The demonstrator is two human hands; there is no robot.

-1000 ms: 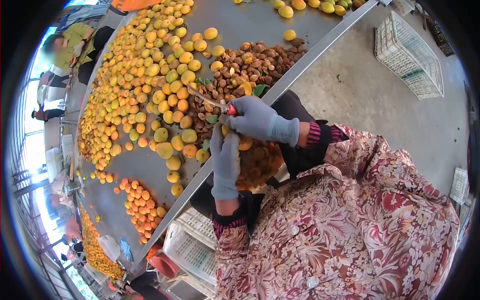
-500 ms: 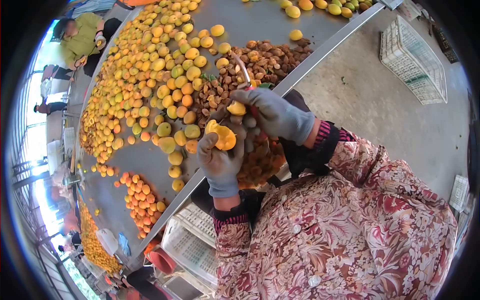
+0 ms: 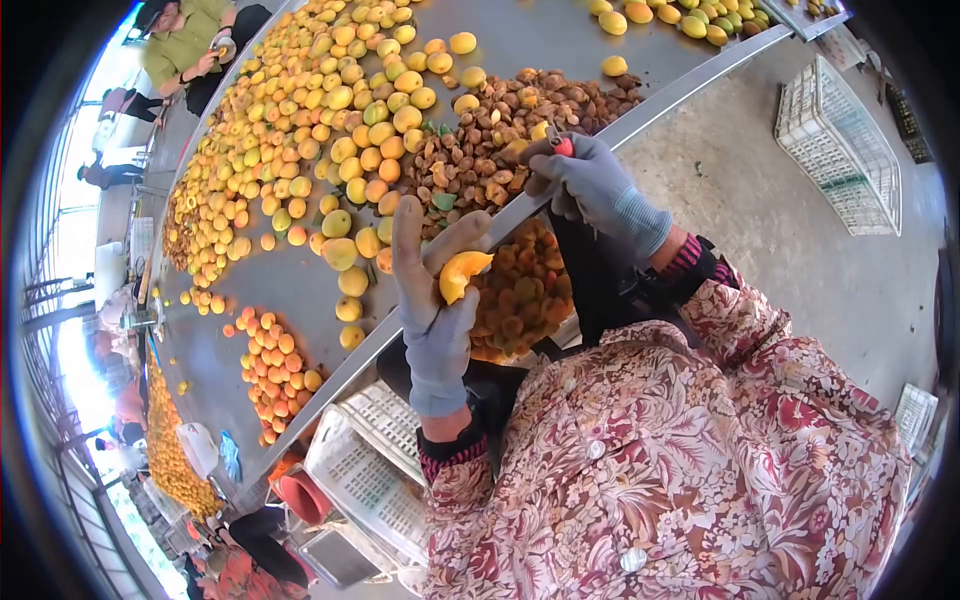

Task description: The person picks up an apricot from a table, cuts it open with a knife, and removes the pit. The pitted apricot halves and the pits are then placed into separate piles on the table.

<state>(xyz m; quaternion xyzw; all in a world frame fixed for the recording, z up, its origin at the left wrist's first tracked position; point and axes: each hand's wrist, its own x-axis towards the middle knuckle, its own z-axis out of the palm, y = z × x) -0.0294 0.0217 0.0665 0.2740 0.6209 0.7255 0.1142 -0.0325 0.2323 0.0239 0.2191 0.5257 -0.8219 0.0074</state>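
My left hand, in a grey glove, is at the table edge with index and middle fingers stretched out. It holds a cut apricot half between thumb and fingers. My right hand, also gloved, is closed around a red-handled knife beside a heap of brown apricot pits; its blade is hard to make out. Whole yellow and orange apricots cover much of the metal table. Below its edge, between my hands, are many cut apricot halves.
White plastic crates stand on the floor at right and under the table edge at lower left. A red bucket is near the latter. A co-worker in a green top is across the table; other people are farther left.
My hands have moved apart. My right hand has gone up and right with the knife, toward the pit heap. My left hand has opened its fingers somewhat around the apricot half.
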